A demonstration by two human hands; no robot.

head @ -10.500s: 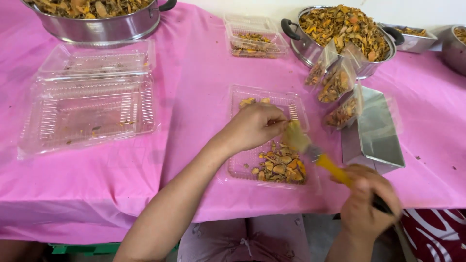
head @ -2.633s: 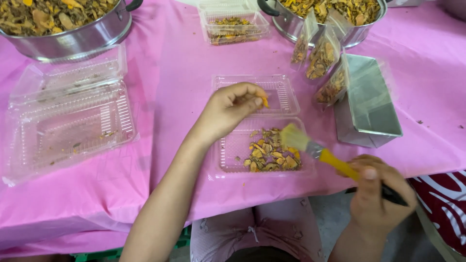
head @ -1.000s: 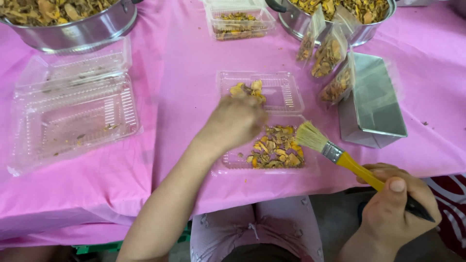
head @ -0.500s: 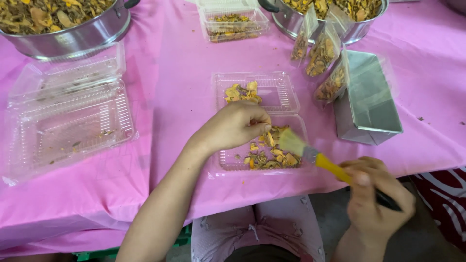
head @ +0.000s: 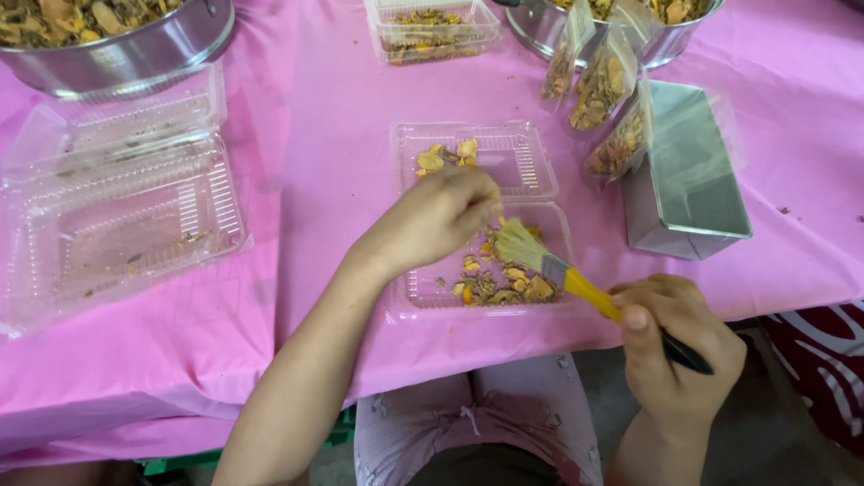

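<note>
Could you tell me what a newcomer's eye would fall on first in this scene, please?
The bright pink tablecloth dominates. At its centre lies an open clear clamshell box with orange-brown dried slices in its near half, where the left hand pinches a piece against the bristles of a yellow-handled brush held by the right hand. A steel pot of the same slices sits far left.

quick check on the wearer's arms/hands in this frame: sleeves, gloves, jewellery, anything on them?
Both bare. The left hand and its forearm show no sleeve, glove, watch or bracelet up to the frame edge. The right hand is also ungloved, with the wrist bare; short plain nails, no rings that I can see. No markings or tape on either. The only clothing in view is pale pinkish patterned trousers at the lap.
</note>
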